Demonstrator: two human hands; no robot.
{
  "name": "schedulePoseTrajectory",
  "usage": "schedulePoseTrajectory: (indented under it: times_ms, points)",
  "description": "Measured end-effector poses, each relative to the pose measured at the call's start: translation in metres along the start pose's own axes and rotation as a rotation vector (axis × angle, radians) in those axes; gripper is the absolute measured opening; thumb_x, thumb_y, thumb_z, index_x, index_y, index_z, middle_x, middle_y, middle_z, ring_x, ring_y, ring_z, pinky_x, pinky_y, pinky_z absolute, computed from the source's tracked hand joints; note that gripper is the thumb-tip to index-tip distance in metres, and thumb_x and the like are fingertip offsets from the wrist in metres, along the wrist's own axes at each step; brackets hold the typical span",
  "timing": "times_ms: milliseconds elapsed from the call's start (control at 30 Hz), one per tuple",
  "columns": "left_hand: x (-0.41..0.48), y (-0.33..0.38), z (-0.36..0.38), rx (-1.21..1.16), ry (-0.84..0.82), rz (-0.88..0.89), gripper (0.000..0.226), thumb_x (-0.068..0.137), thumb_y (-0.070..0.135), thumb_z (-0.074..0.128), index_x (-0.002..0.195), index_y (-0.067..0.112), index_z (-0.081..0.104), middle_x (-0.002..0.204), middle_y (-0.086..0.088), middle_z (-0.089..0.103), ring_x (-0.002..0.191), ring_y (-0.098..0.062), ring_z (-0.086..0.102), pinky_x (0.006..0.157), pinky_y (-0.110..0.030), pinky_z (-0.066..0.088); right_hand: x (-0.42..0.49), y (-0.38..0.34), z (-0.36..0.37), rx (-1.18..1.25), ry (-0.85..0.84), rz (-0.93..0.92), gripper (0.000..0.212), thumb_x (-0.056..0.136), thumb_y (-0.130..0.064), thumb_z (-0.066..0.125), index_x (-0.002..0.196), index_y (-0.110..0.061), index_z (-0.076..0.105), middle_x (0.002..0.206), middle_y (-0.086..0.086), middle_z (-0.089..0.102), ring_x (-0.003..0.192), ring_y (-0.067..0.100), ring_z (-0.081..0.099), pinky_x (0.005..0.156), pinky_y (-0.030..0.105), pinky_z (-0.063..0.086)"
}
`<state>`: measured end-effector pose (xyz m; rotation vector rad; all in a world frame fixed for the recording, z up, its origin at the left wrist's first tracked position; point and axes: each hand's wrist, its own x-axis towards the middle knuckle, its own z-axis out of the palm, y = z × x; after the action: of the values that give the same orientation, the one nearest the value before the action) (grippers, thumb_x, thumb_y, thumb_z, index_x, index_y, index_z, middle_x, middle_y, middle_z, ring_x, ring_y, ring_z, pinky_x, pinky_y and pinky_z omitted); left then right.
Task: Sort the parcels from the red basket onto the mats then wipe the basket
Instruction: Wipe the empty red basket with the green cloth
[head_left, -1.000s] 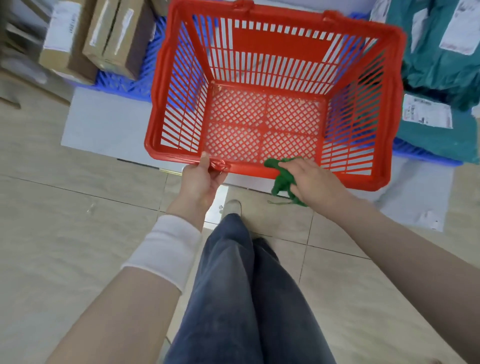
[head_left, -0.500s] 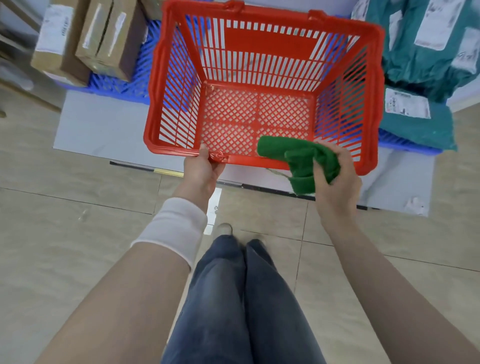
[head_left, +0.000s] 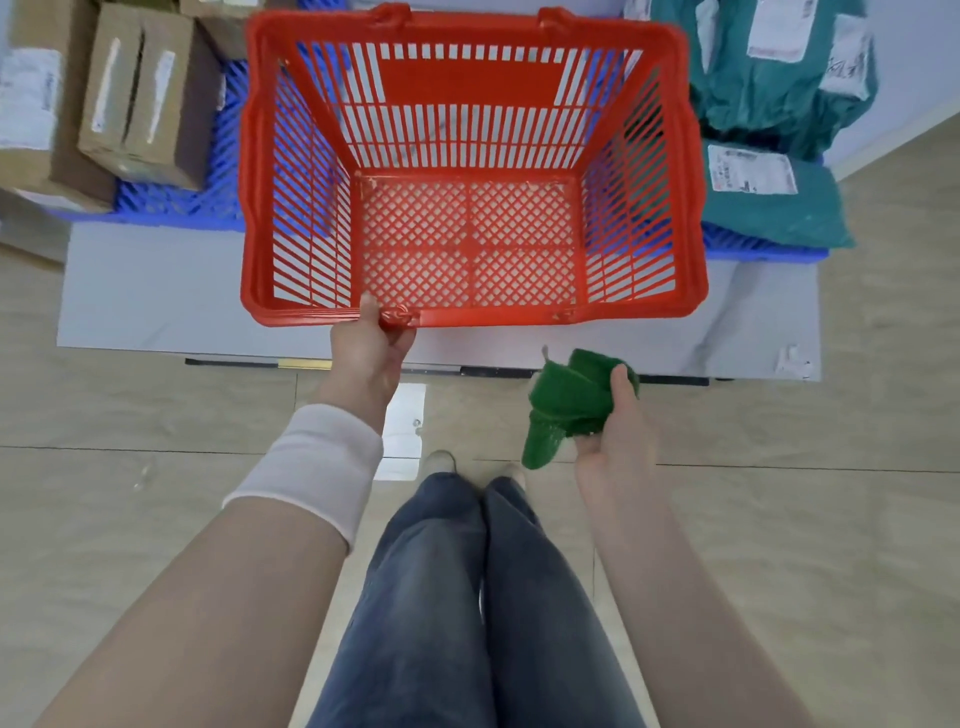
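The red basket (head_left: 470, 135) has nothing inside it and hangs over a grey sheet on the floor. My left hand (head_left: 370, 349) grips its near rim at the handle hinge, thumb on top. Below the basket's near right corner, my right hand (head_left: 615, 441) holds a bunched green cloth (head_left: 569, 402), apart from the basket. Brown cardboard parcels (head_left: 140, 119) sit on a blue mat (head_left: 208, 202) at the far left. Teal bagged parcels (head_left: 769, 202) lie on a blue mat (head_left: 763, 252) at the far right.
The grey sheet (head_left: 156, 296) lies under the basket, with a dark strip along its near edge. Beige floor tiles surround it. My legs in blue jeans (head_left: 467, 597) stand at the bottom centre. A pale wall runs along the right, behind the teal bags.
My right hand has pulled the green cloth back off the basket's near rim, down and to the right. My left hand keeps its grip on the rim.
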<state>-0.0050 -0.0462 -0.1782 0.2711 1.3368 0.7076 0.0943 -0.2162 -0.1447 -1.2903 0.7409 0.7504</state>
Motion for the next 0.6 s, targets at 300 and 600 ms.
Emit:
schedulePoseTrajectory:
  times_ms: [300,600]
  points:
    - [0.003,-0.001,-0.002,0.015,-0.008,0.032,0.014,0.1,0.014,0.035,0.108,0.012,0.047,0.089,-0.001,0.059,0.078,-0.014,0.06,0.083,-0.039,0.049,0.023,0.025,0.058,-0.071,-0.096,-0.085,0.03,0.092,-0.014,0.054,0.121,-0.01,0.053,0.109,0.003,0.06,0.092,0.014,0.059,0.073,0.023,0.05]
    - [0.005,-0.001,-0.006,0.018,-0.035,0.037,0.019,0.1,0.014,0.035,0.091,0.015,0.052,0.091,-0.002,0.061,0.081,-0.016,0.062,0.083,-0.04,0.051,0.033,0.04,0.064,-0.025,0.029,-0.042,0.003,0.088,-0.019,0.06,0.091,-0.018,0.06,0.092,0.0,0.064,0.082,0.016,0.062,0.069,0.03,0.053]
